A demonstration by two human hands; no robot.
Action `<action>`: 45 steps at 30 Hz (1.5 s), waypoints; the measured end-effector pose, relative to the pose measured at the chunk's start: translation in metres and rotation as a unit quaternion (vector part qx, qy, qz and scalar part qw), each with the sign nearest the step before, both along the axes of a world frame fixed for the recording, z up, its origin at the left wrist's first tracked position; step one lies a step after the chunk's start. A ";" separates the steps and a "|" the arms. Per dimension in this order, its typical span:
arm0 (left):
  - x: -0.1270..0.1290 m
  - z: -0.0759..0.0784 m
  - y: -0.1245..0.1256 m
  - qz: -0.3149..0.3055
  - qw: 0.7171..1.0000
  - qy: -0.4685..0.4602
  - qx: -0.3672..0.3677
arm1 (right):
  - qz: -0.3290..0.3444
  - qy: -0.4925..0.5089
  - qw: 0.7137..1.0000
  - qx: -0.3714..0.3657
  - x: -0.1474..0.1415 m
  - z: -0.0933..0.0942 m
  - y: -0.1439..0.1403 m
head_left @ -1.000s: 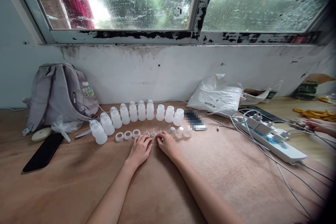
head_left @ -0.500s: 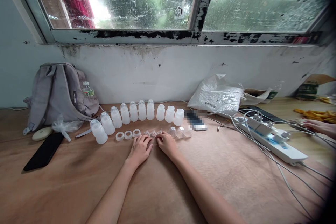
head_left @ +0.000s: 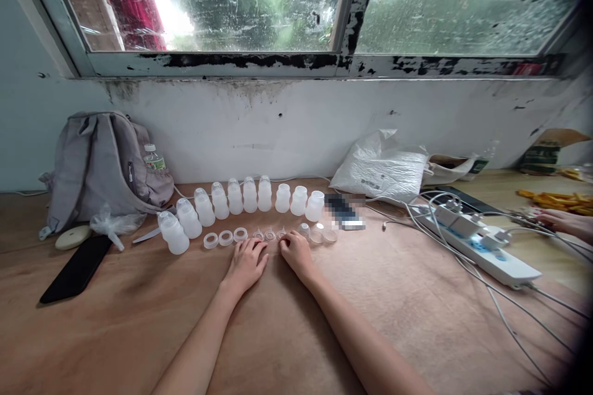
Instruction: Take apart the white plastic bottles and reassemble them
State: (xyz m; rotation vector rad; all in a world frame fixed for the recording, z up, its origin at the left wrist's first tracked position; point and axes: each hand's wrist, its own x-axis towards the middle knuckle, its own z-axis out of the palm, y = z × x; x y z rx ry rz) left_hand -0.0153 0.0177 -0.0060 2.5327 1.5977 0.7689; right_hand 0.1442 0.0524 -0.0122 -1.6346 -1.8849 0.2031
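The bench [head_left: 139,333] is a bare wooden surface running the full width below a window [head_left: 241,0] and a stained white wall [head_left: 287,123]. At far left a grey backpack [head_left: 99,163] leans on the wall, with a water bottle [head_left: 154,159] in its side pocket. At far right lies a white plastic bag [head_left: 382,166]; near it a white power strip [head_left: 479,247] trails several cables. A black phone [head_left: 76,268] lies flat at near left, with a round pale disc [head_left: 73,237] just beyond it.

A curved row of 10 small translucent bottles [head_left: 236,197] stands upright at mid-bench. Just in front of it lies a line of small parts: 3 white rings [head_left: 225,237] on the left, clear nipples [head_left: 270,235] in the middle, clear caps [head_left: 319,234] on the right.

The left hand [head_left: 246,264] rests palm down on the bench, fingers extended and relaxed, holding nothing; its fingertips lie just near of the nipples. The right hand [head_left: 296,253] likewise lies flat and empty, fingertips close to the nipples and caps; contact cannot be determined. The 2 hands are side by side, slightly apart.

Another person's hand [head_left: 563,222] rests at the far right edge.
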 end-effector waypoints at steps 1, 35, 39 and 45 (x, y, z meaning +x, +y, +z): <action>0.000 0.000 0.000 -0.001 1.000 -0.001 -0.001 | 0.001 0.002 1.000 0.002 0.000 0.000 0.000; -0.010 0.009 0.004 0.040 0.968 -0.218 0.119 | 0.059 -0.044 0.972 0.224 -0.021 0.080 0.063; -0.007 0.015 -0.002 0.069 0.958 -0.230 0.159 | 0.056 0.138 0.961 0.232 -0.011 0.075 0.017; -0.003 0.013 -0.008 -0.019 0.978 -0.188 0.086 | 0.065 0.272 0.955 0.099 0.007 0.047 -0.030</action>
